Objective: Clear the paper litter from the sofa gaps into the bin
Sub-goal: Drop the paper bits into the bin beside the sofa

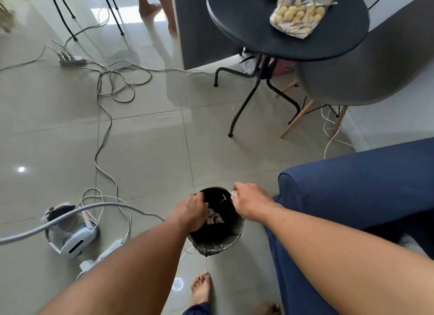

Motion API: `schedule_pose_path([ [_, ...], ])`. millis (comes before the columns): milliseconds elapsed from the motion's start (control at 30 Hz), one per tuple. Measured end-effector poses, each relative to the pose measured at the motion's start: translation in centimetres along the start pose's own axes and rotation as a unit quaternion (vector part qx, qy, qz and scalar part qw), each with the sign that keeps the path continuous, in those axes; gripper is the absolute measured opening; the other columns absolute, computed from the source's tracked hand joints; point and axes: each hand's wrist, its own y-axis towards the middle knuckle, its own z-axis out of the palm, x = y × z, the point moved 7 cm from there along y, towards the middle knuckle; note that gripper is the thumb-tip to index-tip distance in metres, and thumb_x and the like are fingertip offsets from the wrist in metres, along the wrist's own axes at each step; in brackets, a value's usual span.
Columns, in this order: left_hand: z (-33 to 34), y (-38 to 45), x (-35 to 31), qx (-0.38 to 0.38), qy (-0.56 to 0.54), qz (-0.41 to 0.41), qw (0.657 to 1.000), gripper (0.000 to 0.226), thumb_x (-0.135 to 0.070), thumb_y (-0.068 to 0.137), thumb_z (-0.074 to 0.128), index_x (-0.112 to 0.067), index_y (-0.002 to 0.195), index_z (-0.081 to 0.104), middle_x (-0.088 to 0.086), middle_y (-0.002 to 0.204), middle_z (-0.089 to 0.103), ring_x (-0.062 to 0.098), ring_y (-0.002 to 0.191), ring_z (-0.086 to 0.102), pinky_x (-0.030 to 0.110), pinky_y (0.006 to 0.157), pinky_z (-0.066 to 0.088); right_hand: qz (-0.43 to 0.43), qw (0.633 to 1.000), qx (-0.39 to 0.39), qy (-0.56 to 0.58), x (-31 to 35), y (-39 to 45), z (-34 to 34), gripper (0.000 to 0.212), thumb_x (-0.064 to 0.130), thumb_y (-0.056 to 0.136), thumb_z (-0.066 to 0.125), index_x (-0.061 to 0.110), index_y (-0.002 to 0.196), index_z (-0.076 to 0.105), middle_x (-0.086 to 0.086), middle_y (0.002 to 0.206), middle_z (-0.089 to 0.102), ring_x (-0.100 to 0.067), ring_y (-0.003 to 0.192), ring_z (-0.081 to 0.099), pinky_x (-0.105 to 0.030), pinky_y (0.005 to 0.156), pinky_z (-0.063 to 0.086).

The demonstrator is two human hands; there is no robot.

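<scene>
Over the small black-lined bin [217, 240] on the tiled floor [145, 155], both hands reach down from bare forearms. The left hand [191, 211] is curled over the bin's near-left rim, its fingers bent down inside the opening, though whether they grip the liner or anything else cannot be told. The right hand [250, 203] hangs at the far-right rim with its fingers pinched closed on a small pale scrap of paper [233, 193], held just above the edge. Below and between the hands, more pale paper litter [215, 218] lies at the bottom of the bin. Just right of the right hand stands the blue sofa [357, 188], its rounded arm close to the bin. Left of the left hand, a white headset [70, 232] lies on the floor among grey cables [105, 131]. Beyond the hands, farther away, a round black desk [286, 21] on thin metal legs carries a clear bag of yellowish snacks [299, 14], with a grey chair [366, 68] beside it. Nearer than the hands, a bare foot [200, 289] rests on the tiles.
</scene>
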Motion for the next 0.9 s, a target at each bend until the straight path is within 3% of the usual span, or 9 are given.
schedule_pose_path([
  [167,-0.5,0.2,0.7,0.009,0.028,0.007,1.000,0.033,-0.033,0.101,0.038,-0.011,0.121,0.053,0.014,0.120,0.058,0.035,0.109,0.058,0.039,0.088,0.047,0.012,0.999,0.018,0.038,0.5,1.5,3.2,0.024,0.036,0.100,0.039,0.025,0.110,0.057,-0.011,0.119,0.067,-0.034,0.097,0.057,-0.039,0.081,0.047],
  [333,-0.8,0.7,0.4,0.021,0.030,0.007,0.999,0.034,-0.031,0.098,0.040,-0.012,0.123,0.053,0.014,0.122,0.058,0.035,0.112,0.057,0.041,0.091,0.048,0.045,0.996,0.040,0.063,0.5,2.4,5.4,0.047,0.040,0.098,0.040,0.026,0.140,0.053,-0.014,0.140,0.060,-0.037,0.125,0.056,-0.041,0.100,0.046],
  [667,-0.5,0.6,-1.1,0.039,0.072,0.048,0.995,0.035,-0.033,0.095,0.043,-0.013,0.121,0.055,0.013,0.121,0.063,0.034,0.109,0.059,0.039,0.087,0.050,0.064,0.995,0.060,0.048,0.5,0.5,4.3,0.046,0.036,0.095,0.041,0.023,0.136,0.057,-0.014,0.142,0.057,-0.039,0.127,0.054,-0.045,0.103,0.047],
  [900,-1.0,0.2,-5.0,0.065,0.118,0.089,0.987,0.034,-0.035,0.092,0.045,-0.016,0.118,0.058,0.012,0.120,0.063,0.033,0.108,0.060,0.037,0.085,0.051,0.094,0.991,0.046,0.081,-1.8,-3.4,1.2,0.038,0.031,0.096,0.041,0.026,0.127,0.060,-0.014,0.136,0.059,-0.039,0.119,0.056,-0.043,0.098,0.049],
])
